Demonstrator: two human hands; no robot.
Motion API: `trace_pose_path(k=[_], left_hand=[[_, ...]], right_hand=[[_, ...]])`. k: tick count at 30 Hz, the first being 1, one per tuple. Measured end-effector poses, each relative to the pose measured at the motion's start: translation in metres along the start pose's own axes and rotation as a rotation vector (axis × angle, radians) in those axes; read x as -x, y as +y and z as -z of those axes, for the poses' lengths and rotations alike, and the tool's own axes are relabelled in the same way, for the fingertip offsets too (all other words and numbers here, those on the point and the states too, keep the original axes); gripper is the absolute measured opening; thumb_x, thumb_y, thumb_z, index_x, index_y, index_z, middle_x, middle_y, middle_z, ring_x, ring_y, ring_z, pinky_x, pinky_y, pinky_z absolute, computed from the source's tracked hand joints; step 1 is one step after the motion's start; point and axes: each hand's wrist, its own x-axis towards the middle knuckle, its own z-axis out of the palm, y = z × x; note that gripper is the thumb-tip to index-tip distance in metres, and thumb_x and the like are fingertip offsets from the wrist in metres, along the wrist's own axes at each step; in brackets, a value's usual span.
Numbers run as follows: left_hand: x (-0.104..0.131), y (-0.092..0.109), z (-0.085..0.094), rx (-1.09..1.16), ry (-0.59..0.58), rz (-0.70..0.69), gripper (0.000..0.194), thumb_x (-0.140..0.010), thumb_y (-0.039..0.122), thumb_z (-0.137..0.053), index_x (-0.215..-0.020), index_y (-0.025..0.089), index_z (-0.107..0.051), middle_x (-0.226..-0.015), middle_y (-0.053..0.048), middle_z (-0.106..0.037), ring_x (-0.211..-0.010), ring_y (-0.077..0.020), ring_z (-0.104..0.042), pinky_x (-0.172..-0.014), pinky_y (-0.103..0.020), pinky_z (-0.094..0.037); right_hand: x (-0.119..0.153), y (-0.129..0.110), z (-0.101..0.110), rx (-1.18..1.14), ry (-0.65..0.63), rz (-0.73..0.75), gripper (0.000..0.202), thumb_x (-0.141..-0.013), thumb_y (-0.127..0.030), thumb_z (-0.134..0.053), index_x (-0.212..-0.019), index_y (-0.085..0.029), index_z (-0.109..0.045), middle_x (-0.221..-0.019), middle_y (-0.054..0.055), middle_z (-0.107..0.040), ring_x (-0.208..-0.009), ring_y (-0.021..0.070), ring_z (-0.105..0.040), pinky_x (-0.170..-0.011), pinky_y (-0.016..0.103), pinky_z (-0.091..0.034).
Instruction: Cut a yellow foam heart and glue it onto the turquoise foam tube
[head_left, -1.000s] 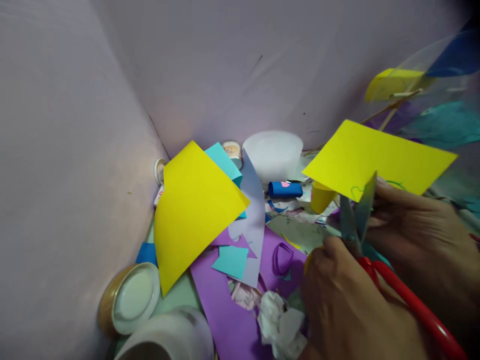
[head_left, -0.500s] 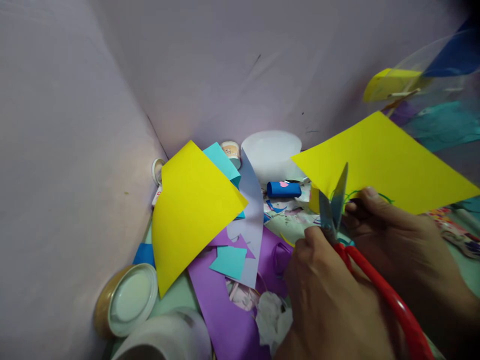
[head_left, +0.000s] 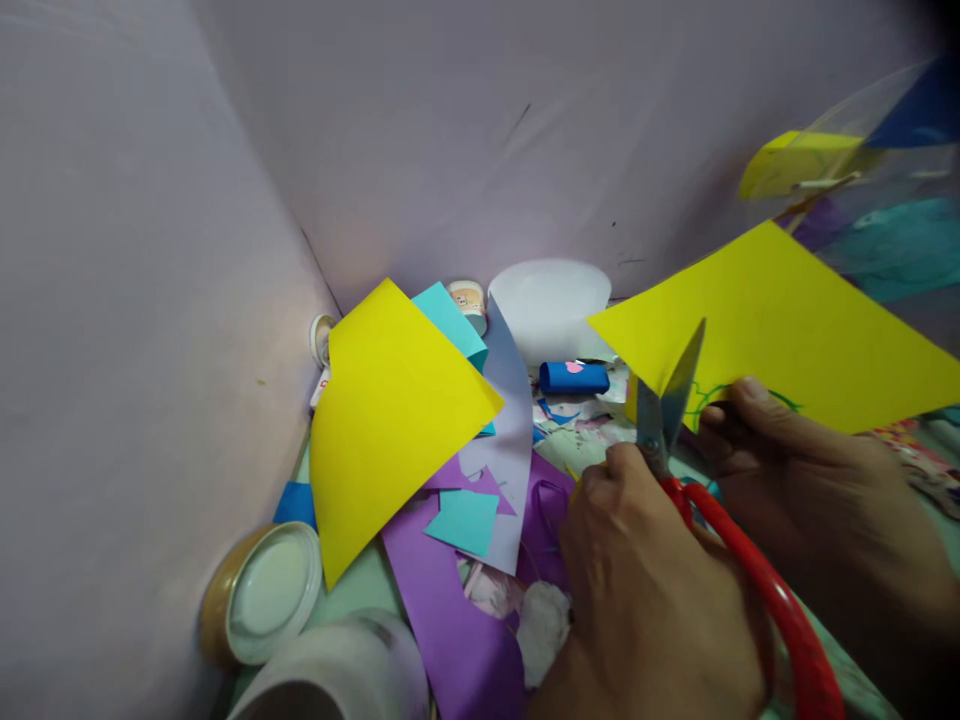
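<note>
My left hand [head_left: 652, 590] is closed round the red handles of a pair of scissors [head_left: 765, 570]. The blades are apart, one lying over the near left part of a yellow paper sheet [head_left: 780, 310]. On the right, my right hand [head_left: 817, 480] pinches that sheet at its near edge, thumb on top and fingers beneath. Green curved lines [head_left: 709, 395] are drawn on the sheet beside the thumb. The lower blade is partly hidden by the paper. Beyond my left hand lies a small blue paper roll [head_left: 574, 378] with a pink spot.
Another yellow sheet [head_left: 397, 420] lies left, over turquoise paper [head_left: 450, 325]. Purple paper [head_left: 442, 610] and a turquoise scrap [head_left: 465, 520] are in front. A lidded jar [head_left: 274, 580] and a white cylinder [head_left: 352, 660] stand near left. Pale walls [head_left: 480, 130] close the corner.
The scissor blades are slightly wider apart, and the red handle has shifted a little. Both hands keep their holds. The whole view has moved slightly.
</note>
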Motion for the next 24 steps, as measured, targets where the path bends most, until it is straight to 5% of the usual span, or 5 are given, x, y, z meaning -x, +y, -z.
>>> trace_pose_path(k=[24], left_hand=[[-0.006, -0.007, 0.000, -0.260, 0.077, -0.150, 0.022, -0.070, 0.014, -0.041, -0.084, 0.021, -0.056, -0.081, -0.010, -0.067, -0.080, -0.0326, -0.063, -0.069, -0.046, -0.047]], right_hand=[[-0.019, -0.008, 0.005, -0.028, -0.088, 0.026, 0.018, -0.052, -0.007, -0.073, -0.064, -0.016, -0.063, -0.073, -0.002, -0.061, -0.060, 0.0073, -0.056, -0.050, 0.012, -0.054]])
